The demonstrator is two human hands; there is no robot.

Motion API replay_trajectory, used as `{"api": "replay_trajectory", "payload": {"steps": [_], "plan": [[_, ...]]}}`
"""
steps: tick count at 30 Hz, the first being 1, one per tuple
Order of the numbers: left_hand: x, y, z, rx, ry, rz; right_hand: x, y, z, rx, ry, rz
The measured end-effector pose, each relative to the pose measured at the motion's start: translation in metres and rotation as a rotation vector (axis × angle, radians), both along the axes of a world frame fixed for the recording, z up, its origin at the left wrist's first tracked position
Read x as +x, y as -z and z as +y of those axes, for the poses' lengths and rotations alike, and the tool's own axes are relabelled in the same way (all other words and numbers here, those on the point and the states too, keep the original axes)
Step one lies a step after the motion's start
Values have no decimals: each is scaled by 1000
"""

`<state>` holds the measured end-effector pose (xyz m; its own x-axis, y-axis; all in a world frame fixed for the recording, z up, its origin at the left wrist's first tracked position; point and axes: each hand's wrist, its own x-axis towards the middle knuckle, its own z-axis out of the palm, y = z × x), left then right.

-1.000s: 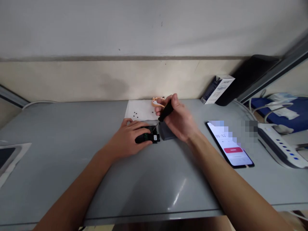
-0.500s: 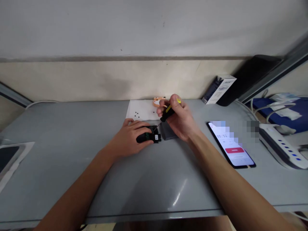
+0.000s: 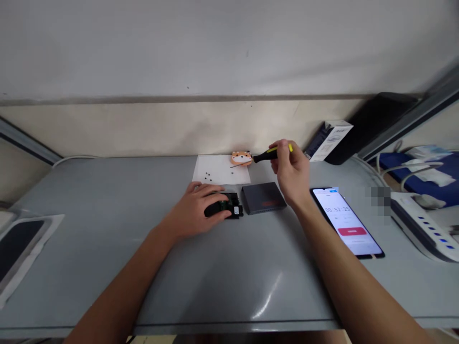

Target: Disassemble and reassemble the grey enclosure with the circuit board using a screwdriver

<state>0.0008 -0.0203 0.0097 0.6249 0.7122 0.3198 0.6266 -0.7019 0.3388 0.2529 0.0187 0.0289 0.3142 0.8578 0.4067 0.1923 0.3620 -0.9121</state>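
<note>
My left hand (image 3: 195, 210) is closed around the left part of a small black electronic device (image 3: 234, 200) with an exposed green board, keeping it on the grey desk. Its fingers cover part of the device. My right hand (image 3: 292, 172) grips a black-and-yellow screwdriver (image 3: 267, 155), raised off the desk. The thin shaft points left, its tip over a white paper sheet (image 3: 218, 165). Several tiny dark screws (image 3: 208, 177) lie on the sheet, one of them apart near the tip. Between my hands rests a flat dark grey box-shaped cover (image 3: 263, 198).
An orange animal-faced item (image 3: 241, 158) sits at the paper's back edge. To the right lie a lit phone (image 3: 349, 227) and a white power strip (image 3: 423, 229). A carton (image 3: 328, 141) leans near a black cylinder (image 3: 366, 129). At far left is a dark flat device (image 3: 19, 246).
My right hand has lifted the screwdriver off the black device and moved right and away, its tip now over the paper. The grey cover is more exposed. My left hand stays on the device.
</note>
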Motion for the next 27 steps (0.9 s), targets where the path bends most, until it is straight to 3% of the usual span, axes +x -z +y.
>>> {"api": "replay_trajectory", "payload": {"steps": [7,13,20,27], "plan": [[-11,-2,10,83,-241,-137,-4,14,-1,-62,35,-197],[-12,-1,14,137,-330,-202,-4,13,0,-47,64,-159],[-9,5,12,54,-334,-246,-20,5,-8,-76,-62,84],[-10,8,14,63,-299,-281,-25,10,-6,-150,-95,206]]}}
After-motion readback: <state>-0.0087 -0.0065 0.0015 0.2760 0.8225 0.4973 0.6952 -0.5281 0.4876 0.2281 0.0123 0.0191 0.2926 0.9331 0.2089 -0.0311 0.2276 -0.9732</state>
